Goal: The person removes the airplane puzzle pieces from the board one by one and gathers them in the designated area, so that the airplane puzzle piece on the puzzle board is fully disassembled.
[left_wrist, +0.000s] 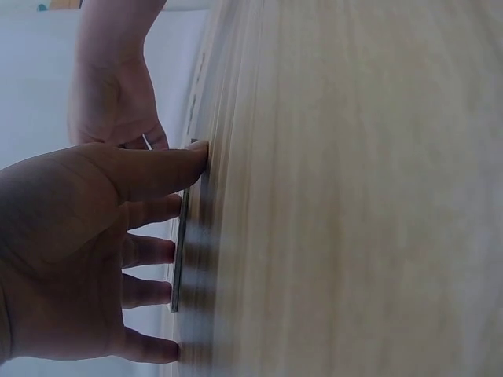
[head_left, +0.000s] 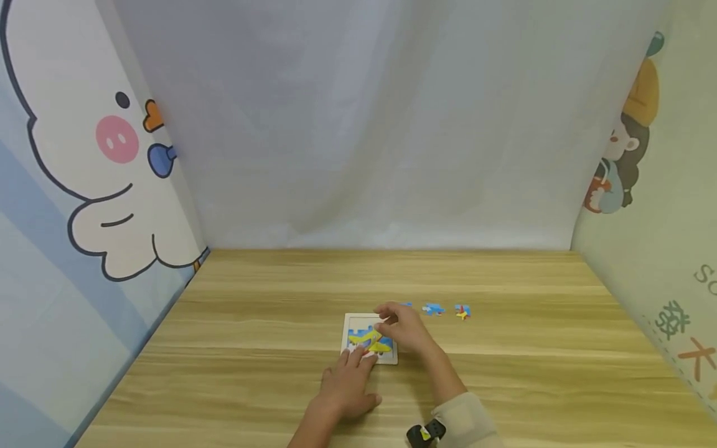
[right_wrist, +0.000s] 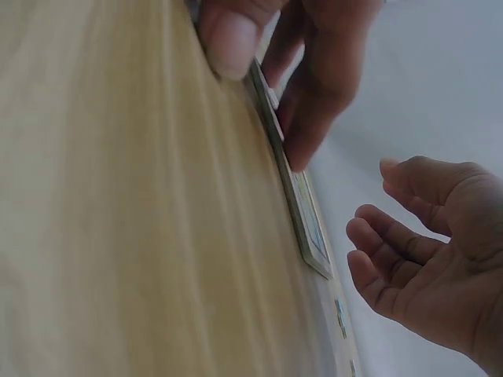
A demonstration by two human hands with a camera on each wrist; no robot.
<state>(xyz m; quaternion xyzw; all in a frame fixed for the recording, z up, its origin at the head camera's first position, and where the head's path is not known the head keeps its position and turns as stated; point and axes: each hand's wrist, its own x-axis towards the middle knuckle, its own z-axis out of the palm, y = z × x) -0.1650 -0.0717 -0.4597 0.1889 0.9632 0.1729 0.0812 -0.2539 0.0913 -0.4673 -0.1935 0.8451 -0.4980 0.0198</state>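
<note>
A square jigsaw puzzle [head_left: 355,334] in a pale frame lies on the table, showing a yellow airplane on blue; bare backing shows along its top. My left hand [head_left: 348,384] rests its extended fingertips on the board's lower part, thumb off to the side. Over the upper right corner hovers my right hand [head_left: 407,326]. In the right wrist view, this right hand [right_wrist: 440,251] has loosely bent fingers, thumb apart, and nothing visible between them. To the right of the board lie loose puzzle pieces, a blue one [head_left: 433,308] and a blue, red and yellow one [head_left: 462,311].
Another blue piece [head_left: 407,304] is partly hidden behind the right hand. The wood-grain table [head_left: 252,323] runs back to a pale hanging sheet [head_left: 358,155]. Printed panels stand at left [head_left: 61,249] and right [head_left: 661,249]. A black wrist strap [head_left: 426,433] shows at the right sleeve.
</note>
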